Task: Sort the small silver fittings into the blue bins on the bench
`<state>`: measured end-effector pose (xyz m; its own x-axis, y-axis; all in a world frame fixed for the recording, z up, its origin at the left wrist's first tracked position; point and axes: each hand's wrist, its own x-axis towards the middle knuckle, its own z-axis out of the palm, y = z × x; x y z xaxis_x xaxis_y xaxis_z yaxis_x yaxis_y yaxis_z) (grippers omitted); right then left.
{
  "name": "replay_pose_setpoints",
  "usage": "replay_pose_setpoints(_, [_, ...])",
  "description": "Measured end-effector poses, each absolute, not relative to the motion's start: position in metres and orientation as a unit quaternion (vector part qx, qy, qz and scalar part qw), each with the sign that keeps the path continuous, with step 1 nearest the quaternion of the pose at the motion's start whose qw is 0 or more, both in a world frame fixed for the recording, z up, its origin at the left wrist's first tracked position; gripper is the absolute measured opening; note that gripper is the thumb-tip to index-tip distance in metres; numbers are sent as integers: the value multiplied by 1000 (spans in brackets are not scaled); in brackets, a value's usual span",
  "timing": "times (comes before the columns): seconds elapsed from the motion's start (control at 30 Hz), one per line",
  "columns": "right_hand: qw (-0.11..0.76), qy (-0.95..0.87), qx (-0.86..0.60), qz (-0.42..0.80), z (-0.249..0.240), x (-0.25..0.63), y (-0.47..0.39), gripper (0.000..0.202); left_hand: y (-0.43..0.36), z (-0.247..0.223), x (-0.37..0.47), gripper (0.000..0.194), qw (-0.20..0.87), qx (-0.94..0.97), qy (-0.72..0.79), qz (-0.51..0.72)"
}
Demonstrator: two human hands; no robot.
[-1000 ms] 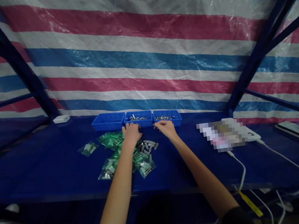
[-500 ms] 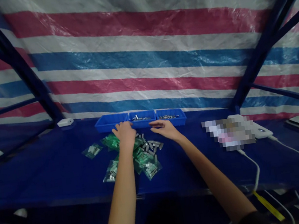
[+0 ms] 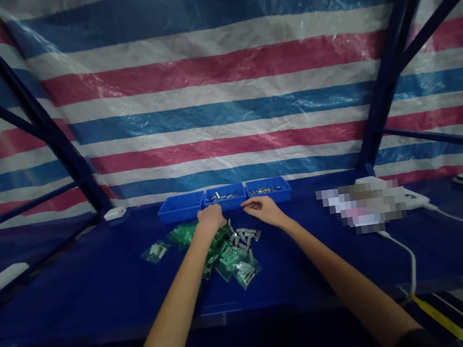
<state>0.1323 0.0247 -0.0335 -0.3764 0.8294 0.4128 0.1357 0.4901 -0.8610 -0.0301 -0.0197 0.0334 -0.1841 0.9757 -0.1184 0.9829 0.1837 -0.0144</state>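
Across the far middle of the dark blue cloth-covered table (image 3: pixel 80 290), three shallow blue plastic trays (image 3: pixel 223 197) stood in a row, side against side, the middle and right ones holding small silver metal pieces. At six o'clock from the trays lay a loose heap of small silver metal cylinders (image 3: pixel 243 235), and just below and to nine o'clock of it a scatter of small green-tinted clear plastic bags (image 3: pixel 229 256) with metal parts inside. The left hand (image 3: pixel 211 217) rested knuckles up just in front of the middle tray, fingers curled under, at the upper edge of the bags; whether it held anything could not be told. The right hand (image 3: pixel 264 209) lay at three o'clock from it, near but apart, just above the heap, its fingers narrowly parted and pointing toward the left hand; nothing could be made out between them. One more green bag (image 3: pixel 155 252) lay alone at nine o'clock from the pile. A white cable (image 3: pixel 409 264) ran off the near right edge.
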Motion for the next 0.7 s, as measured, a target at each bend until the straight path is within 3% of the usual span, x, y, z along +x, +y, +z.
replay_pose_setpoints(0.3, [474, -727, -323, 377, -35, 125, 19, 20, -16, 34, -39, 48, 45, 661, 748, -49])
replay_pose_setpoints(0.53, [462, -744, -313, 368, -36, 118, 15, 20, -19, 18, -29, 29, -34, 650, 759, 7])
replay_pose_setpoints(0.7, [473, -743, -316, 354, -33, 119, 13, 20, -15, 15, -42, 18, 35, 687, 726, 30])
